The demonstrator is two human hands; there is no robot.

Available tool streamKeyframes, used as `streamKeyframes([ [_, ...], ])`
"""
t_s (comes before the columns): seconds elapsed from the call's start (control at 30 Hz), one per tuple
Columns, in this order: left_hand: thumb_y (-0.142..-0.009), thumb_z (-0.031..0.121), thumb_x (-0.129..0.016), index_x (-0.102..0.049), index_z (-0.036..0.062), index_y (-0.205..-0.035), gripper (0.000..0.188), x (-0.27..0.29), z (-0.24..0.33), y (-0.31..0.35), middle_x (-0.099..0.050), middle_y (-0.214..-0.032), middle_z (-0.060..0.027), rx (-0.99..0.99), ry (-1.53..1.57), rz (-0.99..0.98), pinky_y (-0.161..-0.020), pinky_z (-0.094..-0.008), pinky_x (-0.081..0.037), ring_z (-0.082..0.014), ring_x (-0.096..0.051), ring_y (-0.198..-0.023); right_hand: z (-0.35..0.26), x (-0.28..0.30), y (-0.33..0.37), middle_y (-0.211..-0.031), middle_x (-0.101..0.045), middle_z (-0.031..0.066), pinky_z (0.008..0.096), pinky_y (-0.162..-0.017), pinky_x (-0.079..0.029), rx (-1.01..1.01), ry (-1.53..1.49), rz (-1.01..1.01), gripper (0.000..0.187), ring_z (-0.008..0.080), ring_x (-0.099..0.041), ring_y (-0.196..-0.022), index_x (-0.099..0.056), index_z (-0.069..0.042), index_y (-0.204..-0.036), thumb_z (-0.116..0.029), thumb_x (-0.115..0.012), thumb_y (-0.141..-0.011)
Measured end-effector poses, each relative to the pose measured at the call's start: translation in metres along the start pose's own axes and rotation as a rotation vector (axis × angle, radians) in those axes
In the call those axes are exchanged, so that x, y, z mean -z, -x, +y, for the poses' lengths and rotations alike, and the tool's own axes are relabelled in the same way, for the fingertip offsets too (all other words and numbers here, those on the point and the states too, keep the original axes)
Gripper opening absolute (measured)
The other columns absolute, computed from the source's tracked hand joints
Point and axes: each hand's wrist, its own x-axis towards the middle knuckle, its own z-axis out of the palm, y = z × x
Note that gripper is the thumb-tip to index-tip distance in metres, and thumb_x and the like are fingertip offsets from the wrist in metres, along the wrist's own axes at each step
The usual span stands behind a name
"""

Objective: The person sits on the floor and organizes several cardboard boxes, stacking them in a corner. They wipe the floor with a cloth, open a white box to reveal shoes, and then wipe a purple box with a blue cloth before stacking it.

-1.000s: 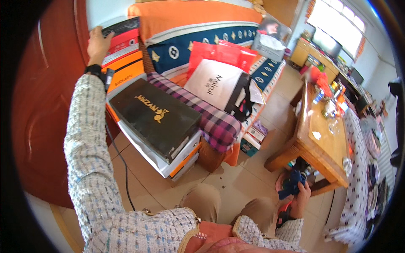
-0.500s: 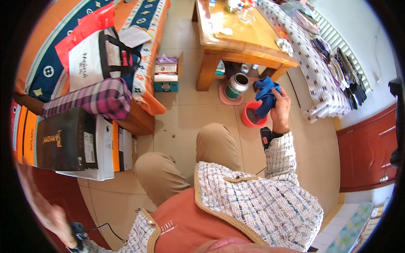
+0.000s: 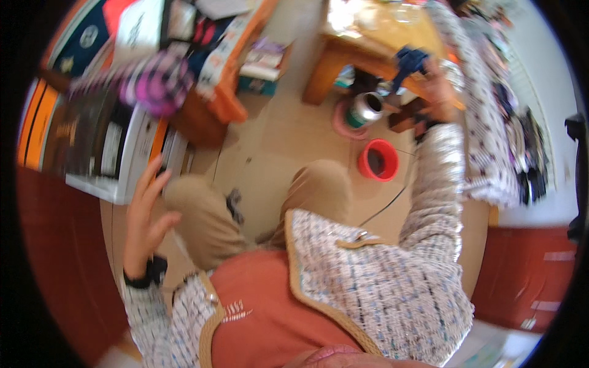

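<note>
My right hand (image 3: 439,91), blurred by motion, is closed on a dark blue cloth (image 3: 409,61) at the near right part of the wooden table (image 3: 362,42). Whether the cloth touches the tabletop, I cannot tell. My left hand (image 3: 147,224) is held up over the floor left of my knees, its fingers apart and nothing in it. Below the right hand, a small red bucket (image 3: 363,164) with dark contents stands on the tiled floor. Just beyond it is a silver and green canister (image 3: 364,111), open at the top, on a pink round base (image 3: 341,126).
At the left, shoe boxes (image 3: 80,141) are stacked beside a bed carrying a plaid bundle (image 3: 161,86) and a white bag (image 3: 140,30). An open carton (image 3: 261,70) sits by the bed. A covered bed or couch (image 3: 491,159) with clothes lies at the right.
My right hand has lifted the blue cloth from over the red bucket and moved it up and right to the table. My left hand has come inward from the far lower left.
</note>
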Motion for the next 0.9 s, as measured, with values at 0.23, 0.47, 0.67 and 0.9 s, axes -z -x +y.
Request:
streamKeyframes([
  [0.23, -0.076, 0.032, -0.077, -0.058, 0.0050, -0.130, 0.063, -0.041, -0.024, 0.033, -0.049, -0.145, -0.0122, 0.140, -0.159, 0.001, -0.112, -0.0447, -0.033, -0.0343, -0.045, -0.134, -0.020, -0.089, -0.050, -0.135, -0.057, 0.0105, 0.0368, -0.094, -0.051, 0.135, 0.208, -0.146, 0.039, 0.0235, -0.059, -0.118, -0.056, -0.002, -0.132, -0.014, -0.058, -0.095],
  [0.47, -0.077, 0.030, -0.076, -0.065, 0.0048, -0.117, 0.048, -0.048, -0.036, 0.053, -0.061, -0.132, -0.0113, 0.168, -0.487, 0.130, -0.108, -0.0453, -0.036, -0.0313, -0.053, -0.125, 0.110, -0.236, 0.076, -0.107, -0.067, 0.0056, 0.0284, -0.080, -0.054, -0.136, 0.840, -1.256, 0.034, 0.0149, -0.064, -0.095, -0.064, -0.002, -0.124, -0.020, -0.057, -0.095],
  [0.67, -0.076, 0.022, -0.077, -0.067, 0.0018, -0.112, 0.042, -0.035, -0.045, 0.081, -0.065, -0.124, -0.0147, 0.177, -0.446, 0.253, -0.106, -0.0483, -0.040, -0.0330, -0.059, -0.118, 0.115, -0.321, 0.134, -0.101, -0.069, 0.0068, 0.0304, -0.066, -0.057, -0.127, 1.013, -1.625, 0.040, 0.0164, -0.065, -0.085, -0.068, -0.006, -0.120, -0.035, -0.061, -0.093],
  [0.9, -0.076, 0.016, -0.075, -0.067, 0.0004, -0.106, 0.035, -0.020, -0.050, 0.110, -0.066, -0.120, -0.0168, 0.200, -0.397, 0.302, -0.105, -0.0526, -0.041, -0.0358, -0.062, -0.114, 0.149, -0.348, 0.176, -0.094, -0.069, 0.0114, 0.0316, -0.063, -0.057, -0.364, 1.081, -1.858, 0.043, 0.0174, -0.067, -0.080, -0.062, -0.003, -0.125, -0.032, -0.063, -0.092],
])
